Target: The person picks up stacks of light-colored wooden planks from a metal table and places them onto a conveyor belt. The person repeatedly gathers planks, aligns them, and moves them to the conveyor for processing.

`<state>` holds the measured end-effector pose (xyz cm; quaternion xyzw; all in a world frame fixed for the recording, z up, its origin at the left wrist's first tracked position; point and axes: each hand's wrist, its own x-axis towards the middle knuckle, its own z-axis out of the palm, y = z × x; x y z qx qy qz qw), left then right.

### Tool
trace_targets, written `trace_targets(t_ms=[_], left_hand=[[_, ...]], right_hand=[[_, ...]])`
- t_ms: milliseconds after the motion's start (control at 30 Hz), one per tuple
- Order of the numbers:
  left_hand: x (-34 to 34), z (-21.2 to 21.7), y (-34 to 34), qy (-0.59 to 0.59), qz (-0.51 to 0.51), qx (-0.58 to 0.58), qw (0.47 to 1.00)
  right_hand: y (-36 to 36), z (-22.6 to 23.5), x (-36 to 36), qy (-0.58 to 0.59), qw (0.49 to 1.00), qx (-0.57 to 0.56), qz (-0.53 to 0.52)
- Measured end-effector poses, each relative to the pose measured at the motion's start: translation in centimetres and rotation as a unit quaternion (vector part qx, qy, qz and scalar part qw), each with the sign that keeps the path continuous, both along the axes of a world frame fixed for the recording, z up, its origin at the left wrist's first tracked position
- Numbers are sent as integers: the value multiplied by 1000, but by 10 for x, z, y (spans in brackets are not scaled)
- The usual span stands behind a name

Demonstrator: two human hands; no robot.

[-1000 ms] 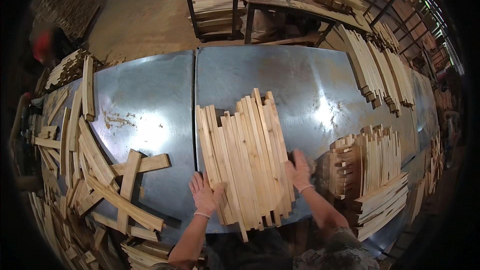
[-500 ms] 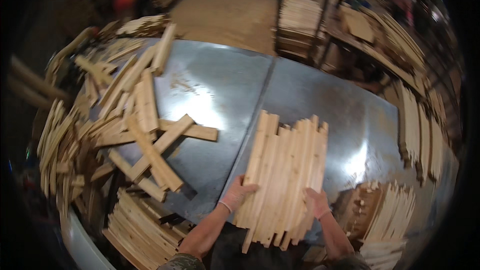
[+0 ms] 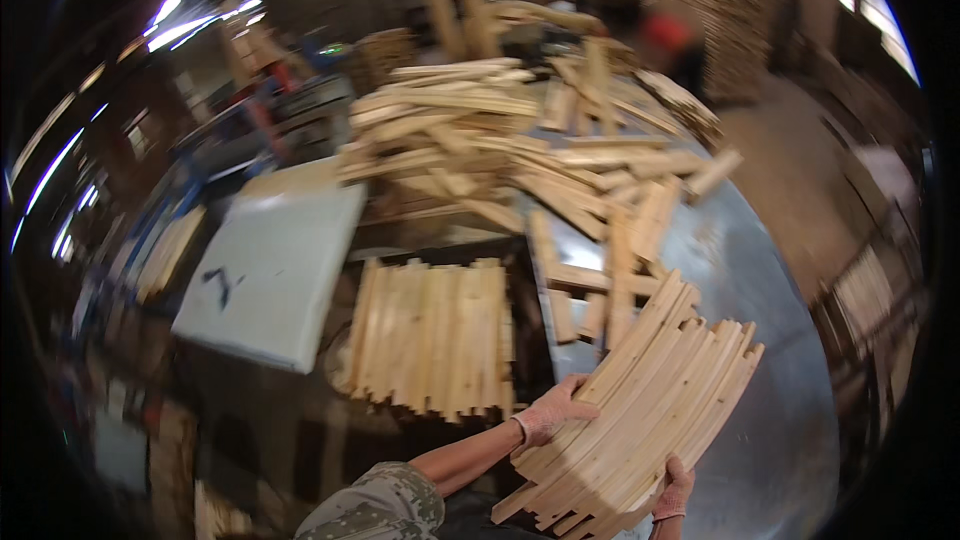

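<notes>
Both my hands hold one armful of several thin curved wooden slats (image 3: 640, 410), lifted at the near edge of the shiny metal table (image 3: 770, 360). My left hand (image 3: 550, 412) presses on the bundle's left side. My right hand (image 3: 673, 490) grips its lower right end. Both hands wear thin pinkish gloves. To the left, lower down, a flat stack of similar slats (image 3: 430, 335) lies below the table edge.
A jumbled heap of wooden pieces (image 3: 520, 140) covers the far left part of the table. A pale flat board (image 3: 275, 275) lies left of the lower stack. Tall stacks of wood (image 3: 740, 10) stand at the back right. The picture is motion-blurred.
The view has swung left. The slat bundle has left the table's middle and is now held up in both hands at its near edge, beside the lower stack.
</notes>
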<state>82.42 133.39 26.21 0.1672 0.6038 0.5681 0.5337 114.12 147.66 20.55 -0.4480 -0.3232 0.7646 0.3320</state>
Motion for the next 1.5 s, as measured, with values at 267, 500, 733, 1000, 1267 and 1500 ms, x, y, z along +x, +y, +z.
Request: trace_targets(t_ms=[267,500,733,1000,1267,1500], left_hand=[[-88,81,-302,55,248,70,965],[-130,89,-555,129,412,85,898],[-181,93,-713,58,482,39,873],[-313,58,-822,142,445,-23,884],[-513,107,-898,291,205,-409,840],[-647,76,-938,294,257,-478,786]], right_hand=[[-150,97,-202,81,956,133,250],[-343,131,-364,114,884,79,446],[-470,66,-526,166,777,90,601],[-587,98,-636,19,771,114,626],[-688,79,-771,90,847,85,517],[-729,36,-898,28,793,93,602]])
